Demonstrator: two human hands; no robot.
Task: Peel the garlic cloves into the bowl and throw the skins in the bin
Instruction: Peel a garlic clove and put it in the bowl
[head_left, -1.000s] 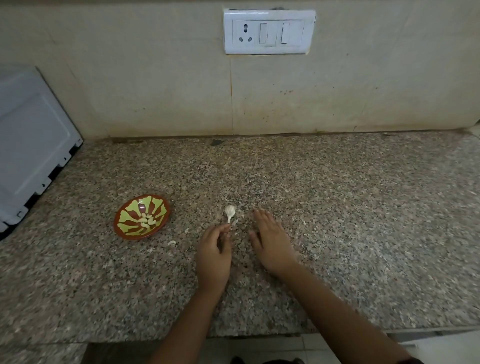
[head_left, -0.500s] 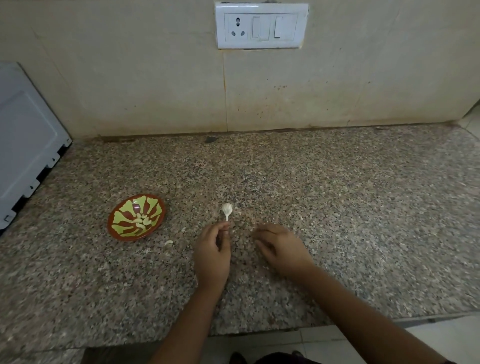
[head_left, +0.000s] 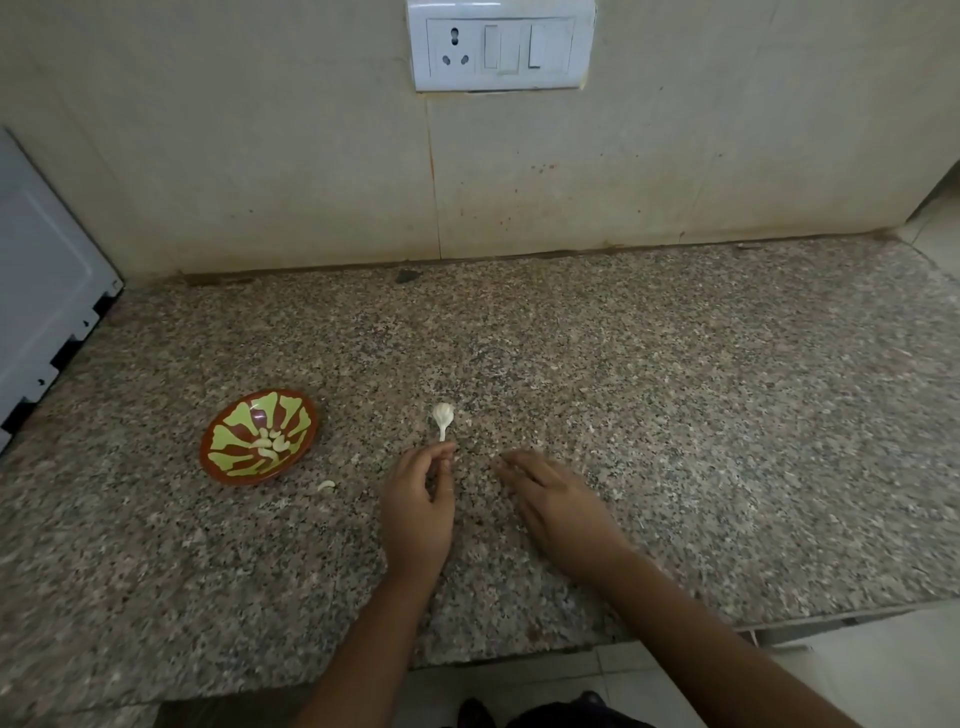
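A red bowl (head_left: 258, 437) with a green pattern sits on the granite counter at the left and holds several peeled garlic cloves (head_left: 271, 443). One loose clove (head_left: 326, 486) lies on the counter just right of the bowl. A white garlic stalk with its papery base (head_left: 443, 417) lies at the centre. My left hand (head_left: 418, 501) has its fingers curled, and thumb and forefinger pinch the stalk's near end. To its right, my right hand (head_left: 558, 501) lies low on the counter with fingers stretched toward the left, holding nothing.
A white appliance (head_left: 41, 312) stands at the far left of the counter. A white socket and switch plate (head_left: 500, 45) is on the wall behind. The counter's front edge (head_left: 519, 657) runs below my forearms, with floor tiles beyond. No bin is in view.
My right hand's fingers curled in and then stretched out again toward the left over the counter. My left hand stayed at the stalk. The view shifted slightly right.
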